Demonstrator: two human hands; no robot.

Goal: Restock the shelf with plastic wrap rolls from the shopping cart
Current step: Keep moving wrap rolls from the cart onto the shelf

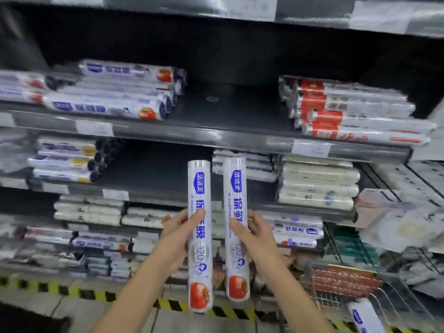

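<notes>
My left hand (pixel 179 233) grips one white plastic wrap roll (pixel 199 183) with blue lettering and a tomato picture, held upright. My right hand (pixel 254 230) grips a second matching roll (pixel 236 186), also upright, just to the right of the first. Both rolls are raised in front of the shelving, below the upper shelf (pixel 216 135). On that shelf a stack of the same tomato rolls (pixel 108 92) lies at the left, with a bare dark gap to its right. The shopping cart (pixel 341 284) is at the lower right with another roll (pixel 365 318) in it.
Red-labelled rolls (pixel 355 111) are stacked on the upper shelf's right side. Lower shelves hold more rolls and pale packs (pixel 317 183). Price tags line the shelf edges. Yellow-black hazard tape (pixel 72 290) runs along the floor at the shelf base.
</notes>
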